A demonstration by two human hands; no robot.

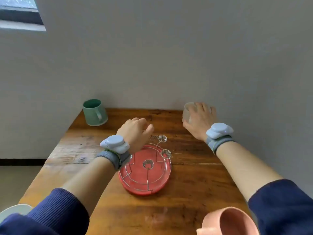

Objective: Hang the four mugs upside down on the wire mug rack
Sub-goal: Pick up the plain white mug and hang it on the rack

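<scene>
The right hand point(199, 119) wraps its fingers around the beige mug point(188, 111) at the tabletop's point(194, 184) far corner — likely to lift it. The left hand point(133, 133), fingers loosely curled and empty, hovers over the wire mug rack point(147, 165) — perhaps to steady it.

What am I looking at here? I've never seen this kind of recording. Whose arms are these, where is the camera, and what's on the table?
There is no machine: a person works with bare hands, and the single picture comes from a wide-angle camera on their head, looking forward and down. Both arms reach out in blue sleeves, each wrist strapped with a grey band carrying a pale device.

On the wooden table sits a red tray with the wire rack on it; no mug hangs there yet. A green mug stands upright at the far left corner. A pink mug is at the near right edge, and a white mug peeks in at the near left.

The right hand wraps its fingers over a beige mug at the far right. The left hand hovers loosely curled over the rack, holding nothing visible.
</scene>
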